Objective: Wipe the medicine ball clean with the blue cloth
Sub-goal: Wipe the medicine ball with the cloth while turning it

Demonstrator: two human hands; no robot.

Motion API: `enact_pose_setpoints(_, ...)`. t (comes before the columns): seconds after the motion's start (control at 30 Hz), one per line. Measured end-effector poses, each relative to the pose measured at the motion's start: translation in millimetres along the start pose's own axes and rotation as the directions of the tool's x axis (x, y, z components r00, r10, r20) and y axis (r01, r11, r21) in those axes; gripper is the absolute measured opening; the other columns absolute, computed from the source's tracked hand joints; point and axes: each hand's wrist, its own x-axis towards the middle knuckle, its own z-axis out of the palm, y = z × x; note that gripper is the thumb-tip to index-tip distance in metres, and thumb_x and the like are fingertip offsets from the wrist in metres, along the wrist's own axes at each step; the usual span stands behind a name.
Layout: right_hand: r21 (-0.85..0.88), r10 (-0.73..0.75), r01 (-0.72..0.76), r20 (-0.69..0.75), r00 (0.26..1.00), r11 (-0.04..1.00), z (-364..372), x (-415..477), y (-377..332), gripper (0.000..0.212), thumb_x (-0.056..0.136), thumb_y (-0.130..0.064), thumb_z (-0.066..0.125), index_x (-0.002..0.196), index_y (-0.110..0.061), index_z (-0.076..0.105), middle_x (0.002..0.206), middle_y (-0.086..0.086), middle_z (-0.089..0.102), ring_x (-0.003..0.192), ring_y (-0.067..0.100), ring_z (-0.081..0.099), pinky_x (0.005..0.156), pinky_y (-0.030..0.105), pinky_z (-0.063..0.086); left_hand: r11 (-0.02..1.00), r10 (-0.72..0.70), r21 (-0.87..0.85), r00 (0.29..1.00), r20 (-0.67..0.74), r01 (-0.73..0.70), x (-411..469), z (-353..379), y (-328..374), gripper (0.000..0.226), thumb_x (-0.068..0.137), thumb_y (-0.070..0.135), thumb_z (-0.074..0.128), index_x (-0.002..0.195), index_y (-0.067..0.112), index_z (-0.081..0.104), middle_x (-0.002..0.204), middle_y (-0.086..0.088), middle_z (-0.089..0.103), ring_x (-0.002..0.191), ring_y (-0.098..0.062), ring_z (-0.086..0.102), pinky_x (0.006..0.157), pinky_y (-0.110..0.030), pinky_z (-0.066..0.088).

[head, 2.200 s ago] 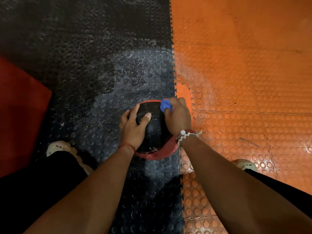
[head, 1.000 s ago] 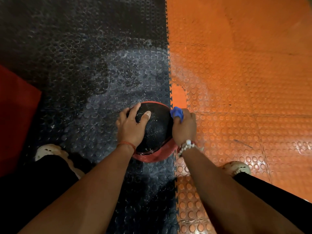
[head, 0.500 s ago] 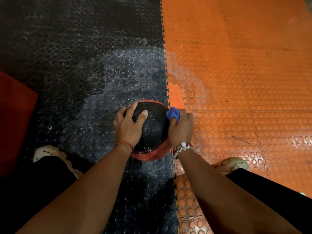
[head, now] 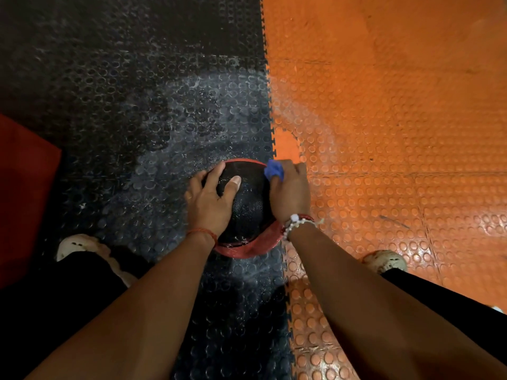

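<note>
Black textured medicine ball with red bands sits on studded floor mat seam. Left hand splayed flat, steadying ball's left side. Right hand clutches bunched blue cloth against ball's far-right edge. Wiping step underway; next likely needs rotating ball, reaching unwiped faces.

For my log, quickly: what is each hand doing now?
Left hand: open, fingers spread on the medicine ball.
Right hand: closed, holding the blue cloth.
</note>
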Motion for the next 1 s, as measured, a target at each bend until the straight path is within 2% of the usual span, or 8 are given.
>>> enact_pose_setpoints(0.07, 0.019, 0.168, -0.168, -0.041, 0.985, 0.986, -5, -7, 10, 0.027, 0.089, -0.011, 0.049, 0.115, -0.008, 0.057, 0.113, 0.016, 0.049, 0.091, 0.031, 0.055, 0.068, 0.022, 0.033, 1.000, -0.018, -0.016, 1.000, -0.001, 0.018, 1, 0, 1, 0.050, 0.091, 0.059, 0.046, 0.140, 0.049, 0.041, 0.151, 0.004, 0.025, 0.136, -0.029, 0.022, 0.109, -0.042, 0.025)
enact_pose_setpoints(0.13, 0.053, 0.209, -0.205, -0.107, 0.972, 0.977, -5, -32, 10, 0.026, 0.087, -0.008, 0.050, 0.112, -0.006, 0.057, 0.112, 0.016, 0.048, 0.090, 0.027, 0.053, 0.066, 0.020, 0.029, 0.999, -0.031, -0.028, 1.000, 0.000, 0.031, 2, -1, 2, 0.049, 0.091, 0.059, 0.047, 0.139, 0.048, 0.041, 0.151, 0.004, 0.026, 0.137, -0.028, 0.022, 0.110, -0.042, 0.024)
enact_pose_setpoints(0.27, 0.141, 0.055, -0.038, -0.119, 0.991, 0.989, 2, -76, -10, 0.035, 0.081, -0.016, 0.046, 0.113, -0.013, 0.059, 0.111, 0.008, 0.046, 0.097, 0.018, 0.048, 0.080, 0.022, 0.041, 0.998, -0.045, -0.050, 0.999, -0.001, 0.045, 5, -4, 3, 0.049, 0.093, 0.055, 0.048, 0.140, 0.046, 0.042, 0.150, 0.001, 0.028, 0.137, -0.029, 0.023, 0.110, -0.039, 0.023)
enact_pose_setpoints(0.37, 0.112, -0.039, 0.049, -0.085, 0.996, 0.993, 0, -60, -10, 0.037, 0.079, -0.016, 0.045, 0.113, -0.012, 0.059, 0.109, 0.009, 0.047, 0.095, 0.020, 0.049, 0.080, 0.025, 0.042, 0.996, -0.040, -0.082, 0.999, 0.012, 0.040, 3, -6, 1, 0.050, 0.093, 0.054, 0.049, 0.141, 0.045, 0.041, 0.149, 0.001, 0.028, 0.138, -0.029, 0.022, 0.112, -0.040, 0.021)
enact_pose_setpoints(0.53, 0.140, 0.350, -0.341, -0.050, 0.935, 0.930, 3, -25, 32, 0.022, 0.091, -0.014, 0.047, 0.107, -0.005, 0.059, 0.109, 0.020, 0.057, 0.092, 0.032, 0.056, 0.075, 0.034, 0.042, 0.995, -0.030, -0.092, 1.000, 0.010, 0.030, 0, -7, -4, 0.049, 0.093, 0.055, 0.049, 0.140, 0.047, 0.041, 0.149, 0.004, 0.028, 0.139, -0.028, 0.021, 0.113, -0.042, 0.020)
enact_pose_setpoints(0.67, 0.230, 0.496, -0.460, -0.132, 0.858, 0.857, 8, -60, 24, 0.024, 0.092, -0.014, 0.047, 0.110, -0.002, 0.056, 0.111, 0.019, 0.052, 0.091, 0.029, 0.053, 0.069, 0.024, 0.031, 0.996, -0.037, -0.076, 0.999, 0.020, 0.039, 1, -6, 0, 0.049, 0.093, 0.056, 0.048, 0.141, 0.047, 0.040, 0.150, 0.004, 0.027, 0.139, -0.028, 0.020, 0.112, -0.042, 0.021)
enact_pose_setpoints(0.87, 0.238, 0.163, -0.124, -0.150, 0.975, 0.963, 8, -79, -10, 0.032, 0.082, -0.012, 0.048, 0.111, -0.014, 0.060, 0.109, 0.007, 0.045, 0.092, 0.013, 0.047, 0.085, 0.024, 0.042, 0.995, -0.045, -0.086, 0.999, 0.006, 0.045, 7, -8, 2, 0.049, 0.093, 0.054, 0.049, 0.141, 0.044, 0.043, 0.149, 0.000, 0.030, 0.140, -0.027, 0.023, 0.113, -0.039, 0.021)
enact_pose_setpoints(1.0, 0.158, 0.231, -0.211, -0.121, 0.965, 0.965, 1, -43, 9, 0.025, 0.088, -0.009, 0.049, 0.111, -0.009, 0.057, 0.109, 0.010, 0.047, 0.085, 0.019, 0.047, 0.071, 0.022, 0.034, 0.995, -0.042, -0.090, 0.999, 0.013, 0.043, 5, -8, 2, 0.050, 0.093, 0.055, 0.048, 0.141, 0.044, 0.042, 0.149, 0.003, 0.029, 0.139, -0.025, 0.022, 0.113, -0.040, 0.021)
